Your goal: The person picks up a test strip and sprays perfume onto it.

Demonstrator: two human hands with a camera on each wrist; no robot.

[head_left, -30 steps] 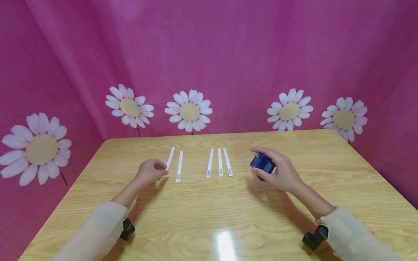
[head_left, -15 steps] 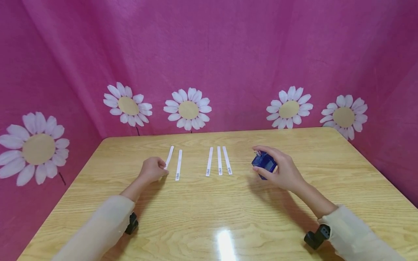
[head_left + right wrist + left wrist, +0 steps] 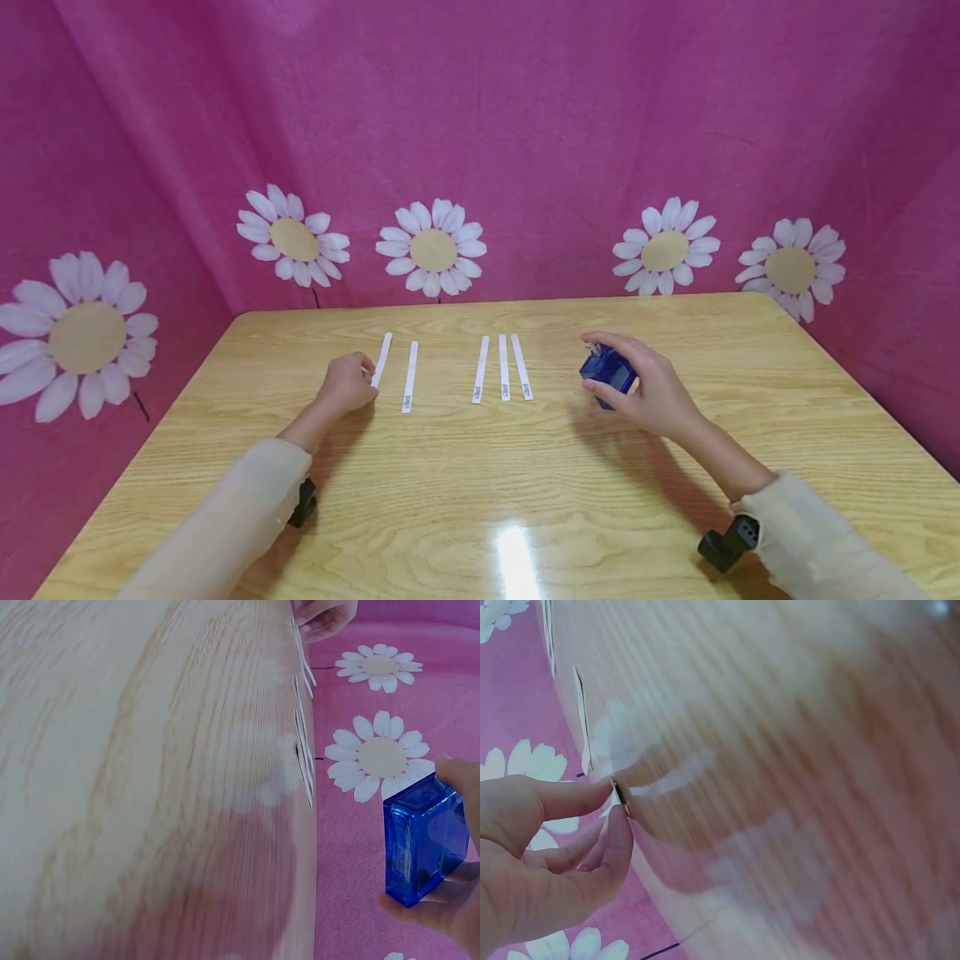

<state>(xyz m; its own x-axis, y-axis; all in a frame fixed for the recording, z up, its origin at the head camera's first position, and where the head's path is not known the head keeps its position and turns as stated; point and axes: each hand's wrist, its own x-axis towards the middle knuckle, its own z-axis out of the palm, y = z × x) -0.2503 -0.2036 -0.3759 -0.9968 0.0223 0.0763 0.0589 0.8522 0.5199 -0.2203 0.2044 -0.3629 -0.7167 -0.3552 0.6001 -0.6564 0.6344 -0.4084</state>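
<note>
In the head view, my left hand (image 3: 347,383) pinches the near end of the leftmost white paper strip (image 3: 382,357) between thumb and fingers. The left wrist view shows the same pinch, with the strip's end (image 3: 620,792) edge-on at the fingertips. A second strip (image 3: 410,377) lies just right of it. Three more strips (image 3: 504,368) lie side by side near the middle, with small dark print at their near ends. My right hand (image 3: 651,392) grips a square blue glass perfume bottle (image 3: 609,369), thumb on one side and fingers on the other; the bottle (image 3: 426,838) looks tilted.
A light wooden table (image 3: 450,500) carries everything. Behind and beside it hangs a pink curtain (image 3: 480,125) with large white daisies. Dark wrist cameras sit at both sleeves, and a bright glare spot (image 3: 517,562) shows at the table's front.
My left hand has shifted slightly left along with the leftmost strip, which now lies farther from its neighbour. My right hand keeps its hold on the bottle nearly unmoved.
</note>
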